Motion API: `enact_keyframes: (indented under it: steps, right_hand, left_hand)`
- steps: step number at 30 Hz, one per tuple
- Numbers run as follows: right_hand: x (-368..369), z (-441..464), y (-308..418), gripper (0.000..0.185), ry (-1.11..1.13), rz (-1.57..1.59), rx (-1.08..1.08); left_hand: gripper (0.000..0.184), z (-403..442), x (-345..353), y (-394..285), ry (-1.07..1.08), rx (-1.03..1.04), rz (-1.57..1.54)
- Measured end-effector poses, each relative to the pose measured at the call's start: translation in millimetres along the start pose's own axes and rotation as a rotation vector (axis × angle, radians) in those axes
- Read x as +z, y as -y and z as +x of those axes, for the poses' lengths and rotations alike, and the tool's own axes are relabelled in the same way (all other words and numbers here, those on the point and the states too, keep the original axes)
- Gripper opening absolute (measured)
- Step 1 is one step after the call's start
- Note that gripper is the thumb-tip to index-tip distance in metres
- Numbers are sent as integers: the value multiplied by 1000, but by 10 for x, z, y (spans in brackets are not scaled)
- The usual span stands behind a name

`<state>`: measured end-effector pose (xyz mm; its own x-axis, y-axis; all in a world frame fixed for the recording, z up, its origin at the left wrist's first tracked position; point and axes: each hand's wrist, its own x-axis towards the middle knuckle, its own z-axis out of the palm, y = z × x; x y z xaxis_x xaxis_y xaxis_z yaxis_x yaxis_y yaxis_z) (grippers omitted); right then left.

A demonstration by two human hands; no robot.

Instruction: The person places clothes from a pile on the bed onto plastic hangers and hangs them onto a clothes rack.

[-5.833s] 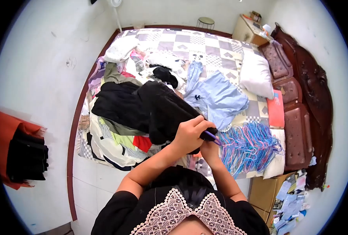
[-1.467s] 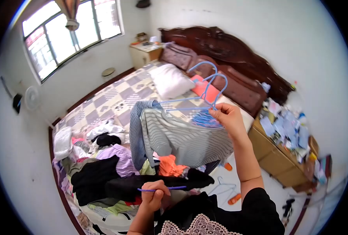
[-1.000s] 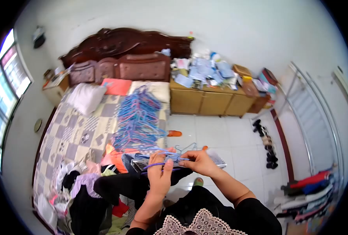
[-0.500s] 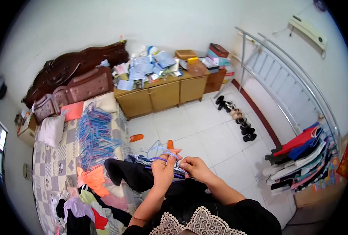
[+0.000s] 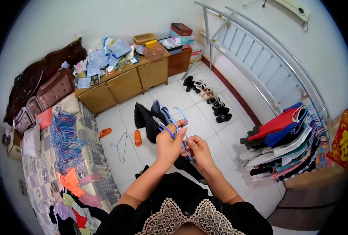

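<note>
Your left grip (image 5: 170, 147) pinches the blue and purple clothes hangers (image 5: 176, 125) near their hooks, your right grip (image 5: 201, 154) pinches them alongside, and dark garments (image 5: 144, 119) hang beneath.

No text is legible; the red panel's (image 5: 341, 141) gold marking is unreadable.

Open floor tiles (image 5: 207, 125) stretch between bed (image 5: 91, 152) and shoe row (image 5: 209, 95), obstructed by orange slippers (image 5: 138, 138) and the held dark garment (image 5: 143, 117); hanging clothes (image 5: 285, 139) block the right.
</note>
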<state>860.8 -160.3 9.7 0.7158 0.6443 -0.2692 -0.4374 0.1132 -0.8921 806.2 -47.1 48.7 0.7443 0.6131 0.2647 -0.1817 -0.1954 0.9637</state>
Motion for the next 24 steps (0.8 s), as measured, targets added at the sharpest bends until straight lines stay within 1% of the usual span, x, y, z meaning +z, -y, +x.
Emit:
enact_keyframes:
  steps: [1, 2, 3, 5, 6, 7, 9, 10, 11, 13, 14, 15, 17, 18, 19, 21, 22, 23, 24]
  right_hand:
    - [-73, 23, 27, 15, -29, 33, -23]
    - [-179, 51, 62, 13, -45, 33, -24]
    - [-277, 90, 74, 13, -64, 37, -27]
    - [-513, 209, 67, 12, -221, -300, -329]
    - [-733, 305, -6, 11, -220, -384, -371]
    - [-917, 373, -86, 13, -245, -494, -400]
    - [-1016, 373, 35, 19, -163, -268, -94]
    - [-1092, 421, -22, 36, -100, -263, -125]
    - [-1110, 480, -28, 50, -83, -257, -229]
    - [-1226, 615, 56, 59, -41, -199, -179]
    - [-1280, 666, 172, 47, -69, -144, -225]
    - [-1448, 752, 242, 47, -107, -149, -246]
    - [-1822, 890, 355, 30, -119, -30, -103]
    - [-1910, 955, 428, 26, -187, 29, -148]
    - [-2012, 1021, 524, 26, -216, 31, -167]
    - [-2251, 1087, 700, 22, -290, 38, -219]
    - [-2363, 1114, 785, 22, -327, 46, -239]
    - [-2468, 1135, 890, 19, -419, 62, -268]
    - [-2576, 1145, 991, 17, -506, 78, -292]
  left_hand:
    - [26, 85, 93, 156, 1, 35, -48]
    - [25, 160, 148, 67, 63, -16, -36]
    - [25, 233, 221, 72, 82, -21, -41]
    - [31, 397, 401, 91, 265, -69, -262]
    - [32, 464, 512, 100, 294, -126, -346]
    - [32, 543, 625, 107, 318, -122, -358]
    - [31, 702, 844, 136, 531, -238, -490]
    - [32, 777, 1022, 219, 607, -237, -592]
    - [32, 858, 1181, 254, 678, -300, -636]
    - [33, 1072, 1523, 437, 805, -333, -703]
    - [34, 1201, 1697, 483, 860, -355, -704]
    - [34, 1357, 1876, 497, 903, -350, -716]
    - [35, 1646, 2229, 495, 1029, -420, -613]
    - [38, 1764, 2415, 549, 1099, -409, -590]
    - [38, 1852, 2590, 580, 1134, -405, -595]
    - [40, 1959, 2944, 603, 1129, -226, -452]
    - [45, 1991, 3073, 634, 1113, -127, -369]
    - [45, 2029, 3206, 651, 1151, -127, -375]
    - [47, 2056, 3326, 669, 1047, 138, -258]
